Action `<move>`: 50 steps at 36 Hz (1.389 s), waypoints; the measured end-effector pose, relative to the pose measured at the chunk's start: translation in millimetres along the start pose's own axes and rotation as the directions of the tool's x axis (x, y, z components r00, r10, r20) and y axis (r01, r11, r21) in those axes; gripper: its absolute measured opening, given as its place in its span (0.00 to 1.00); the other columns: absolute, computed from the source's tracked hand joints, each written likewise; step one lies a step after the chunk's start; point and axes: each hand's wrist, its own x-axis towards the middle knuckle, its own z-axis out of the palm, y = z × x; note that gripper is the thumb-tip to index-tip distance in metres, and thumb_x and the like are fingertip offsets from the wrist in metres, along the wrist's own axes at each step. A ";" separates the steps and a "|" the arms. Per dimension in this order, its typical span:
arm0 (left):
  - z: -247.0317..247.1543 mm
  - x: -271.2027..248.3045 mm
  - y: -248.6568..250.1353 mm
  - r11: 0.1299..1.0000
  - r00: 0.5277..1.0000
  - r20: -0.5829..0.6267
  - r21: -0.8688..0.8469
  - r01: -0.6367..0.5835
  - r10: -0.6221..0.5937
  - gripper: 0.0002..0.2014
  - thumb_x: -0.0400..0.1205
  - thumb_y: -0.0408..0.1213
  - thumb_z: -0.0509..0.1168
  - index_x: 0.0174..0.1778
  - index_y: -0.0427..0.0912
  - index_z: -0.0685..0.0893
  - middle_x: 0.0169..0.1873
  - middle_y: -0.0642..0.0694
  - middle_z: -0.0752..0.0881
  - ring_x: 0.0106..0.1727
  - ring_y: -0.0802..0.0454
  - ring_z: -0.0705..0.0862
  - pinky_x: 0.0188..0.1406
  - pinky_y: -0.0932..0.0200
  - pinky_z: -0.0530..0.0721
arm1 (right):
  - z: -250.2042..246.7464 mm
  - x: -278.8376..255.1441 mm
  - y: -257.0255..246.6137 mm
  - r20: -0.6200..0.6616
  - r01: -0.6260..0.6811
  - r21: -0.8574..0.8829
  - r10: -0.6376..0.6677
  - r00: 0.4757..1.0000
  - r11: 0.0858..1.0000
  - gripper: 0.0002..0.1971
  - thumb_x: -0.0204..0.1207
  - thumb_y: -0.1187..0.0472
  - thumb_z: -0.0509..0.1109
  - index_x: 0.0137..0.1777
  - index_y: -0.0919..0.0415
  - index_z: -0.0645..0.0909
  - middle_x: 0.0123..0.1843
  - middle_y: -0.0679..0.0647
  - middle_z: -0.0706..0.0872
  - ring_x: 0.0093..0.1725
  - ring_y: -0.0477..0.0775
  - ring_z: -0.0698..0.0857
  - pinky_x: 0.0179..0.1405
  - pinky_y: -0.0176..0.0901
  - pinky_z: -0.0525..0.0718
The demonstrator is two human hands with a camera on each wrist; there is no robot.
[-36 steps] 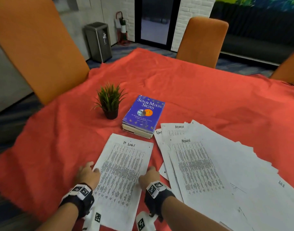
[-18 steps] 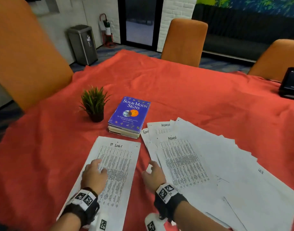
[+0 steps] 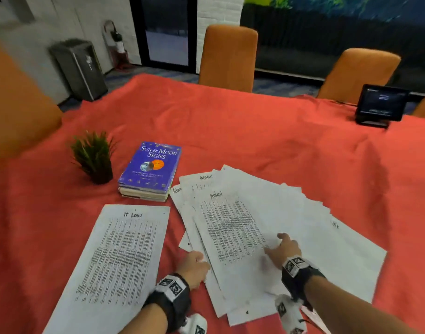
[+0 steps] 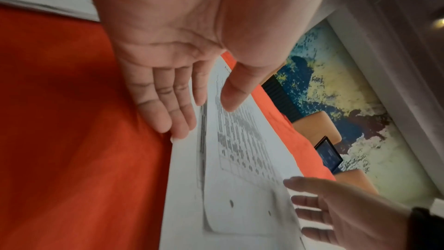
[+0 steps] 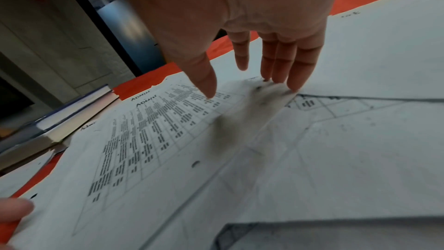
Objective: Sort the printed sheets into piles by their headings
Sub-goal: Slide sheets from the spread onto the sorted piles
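A sheet headed IT LOGS (image 3: 120,256) lies alone at the front left of the red cloth. Right of it lies a fanned spread of sheets (image 3: 315,225); its top printed sheet (image 3: 230,227) and two beneath are headed ADMIN. My left hand (image 3: 194,263) is at the left edge of that spread. In the left wrist view its fingers (image 4: 168,109) are straight beside the sheet edge, with the thumb over the sheet. My right hand (image 3: 285,248) rests spread on the top ADMIN sheet (image 5: 156,130), its fingertips (image 5: 293,83) touching the paper.
A blue book (image 3: 151,169) on a short stack and a small potted plant (image 3: 93,157) stand behind the IT LOGS sheet. A dark screen (image 3: 381,104) sits at the far right edge. Orange chairs (image 3: 228,56) surround the table (image 3: 254,131).
My left hand has left the IT LOGS sheet and moved right to the edge of the ADMIN spread. My right hand has moved right onto the top ADMIN sheet.
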 end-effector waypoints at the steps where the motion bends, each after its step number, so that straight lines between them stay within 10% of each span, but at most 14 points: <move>1: 3.6 -1.2 -0.4 1.000 1.000 -0.012 0.000 0.010 -0.010 0.11 0.77 0.30 0.62 0.40 0.51 0.69 0.36 0.37 0.78 0.24 0.50 0.74 0.20 0.65 0.69 | -1.5 2.0 0.7 0.013 0.004 -0.006 -0.004 1.000 1.000 0.38 0.69 0.44 0.76 0.77 0.53 0.67 0.69 0.63 0.76 0.70 0.65 0.78 0.71 0.51 0.77; 7: 14.8 -6.2 -0.1 0.996 0.996 -0.082 -0.084 0.024 -0.031 0.13 0.78 0.26 0.62 0.51 0.47 0.69 0.29 0.43 0.78 0.18 0.55 0.74 0.17 0.68 0.67 | -0.2 8.1 -5.0 0.113 0.018 0.068 -0.025 0.993 0.998 0.38 0.71 0.50 0.77 0.78 0.55 0.64 0.69 0.62 0.80 0.67 0.64 0.81 0.66 0.49 0.79; 13: 16.1 -6.0 -1.7 0.999 0.991 -0.134 -0.051 0.013 -0.020 0.12 0.77 0.28 0.64 0.54 0.44 0.73 0.37 0.40 0.84 0.28 0.49 0.80 0.19 0.66 0.73 | -2.7 2.6 -10.6 0.121 0.076 0.051 -0.081 0.989 0.996 0.15 0.75 0.61 0.67 0.61 0.59 0.81 0.60 0.59 0.88 0.49 0.59 0.82 0.56 0.44 0.81; 18: 18.8 -5.7 1.6 0.999 0.987 -0.158 -0.042 -0.028 0.021 0.11 0.77 0.27 0.65 0.52 0.45 0.76 0.45 0.38 0.89 0.36 0.44 0.88 0.18 0.66 0.75 | -7.8 -2.5 -4.6 0.041 0.115 0.041 -0.117 0.992 0.992 0.16 0.75 0.61 0.62 0.60 0.55 0.85 0.60 0.58 0.85 0.53 0.61 0.84 0.56 0.47 0.82; 26: 23.3 -7.4 6.2 0.971 0.969 -0.076 0.052 -0.232 0.236 0.08 0.78 0.33 0.69 0.47 0.51 0.84 0.45 0.56 0.88 0.51 0.53 0.88 0.56 0.59 0.85 | -3.6 -8.1 3.9 0.158 0.089 0.095 -0.103 0.982 0.991 0.04 0.74 0.64 0.65 0.40 0.56 0.77 0.40 0.52 0.83 0.42 0.54 0.81 0.42 0.39 0.78; 33: 31.9 -18.9 10.5 0.915 0.918 -0.089 0.159 -0.371 0.387 0.09 0.77 0.35 0.66 0.46 0.56 0.84 0.43 0.56 0.90 0.43 0.58 0.89 0.47 0.54 0.89 | -10.0 -6.1 14.2 0.275 0.010 0.341 -0.110 0.955 0.940 0.18 0.66 0.68 0.73 0.57 0.61 0.80 0.40 0.54 0.84 0.36 0.50 0.82 0.30 0.35 0.76; 37: 30.1 -25.6 9.9 0.876 0.893 0.006 0.193 -0.442 0.449 0.20 0.78 0.35 0.66 0.65 0.58 0.80 0.60 0.67 0.81 0.61 0.67 0.80 0.66 0.69 0.75 | -16.6 -2.9 17.7 0.312 -0.122 0.595 -0.088 0.946 0.795 0.19 0.67 0.64 0.78 0.58 0.56 0.81 0.49 0.57 0.87 0.46 0.58 0.86 0.46 0.48 0.83; 44: 23.2 -24.1 0.1 0.908 0.911 0.147 0.110 -0.403 0.387 0.16 0.75 0.37 0.68 0.57 0.57 0.83 0.53 0.59 0.90 0.55 0.63 0.87 0.61 0.57 0.84 | -28.9 0.6 15.7 0.306 -0.149 0.698 -0.104 0.946 0.700 0.19 0.59 0.67 0.79 0.51 0.70 0.86 0.50 0.68 0.91 0.51 0.72 0.89 0.58 0.71 0.85; 50: 8.3 -16.3 -11.9 0.976 0.939 -0.280 -0.033 -0.216 0.198 0.10 0.77 0.42 0.72 0.51 0.45 0.81 0.49 0.49 0.86 0.51 0.52 0.85 0.52 0.59 0.80 | -26.0 1.9 19.6 0.227 -0.097 0.577 -0.045 0.973 0.811 0.16 0.48 0.61 0.68 0.37 0.66 0.85 0.44 0.63 0.89 0.49 0.67 0.86 0.54 0.56 0.85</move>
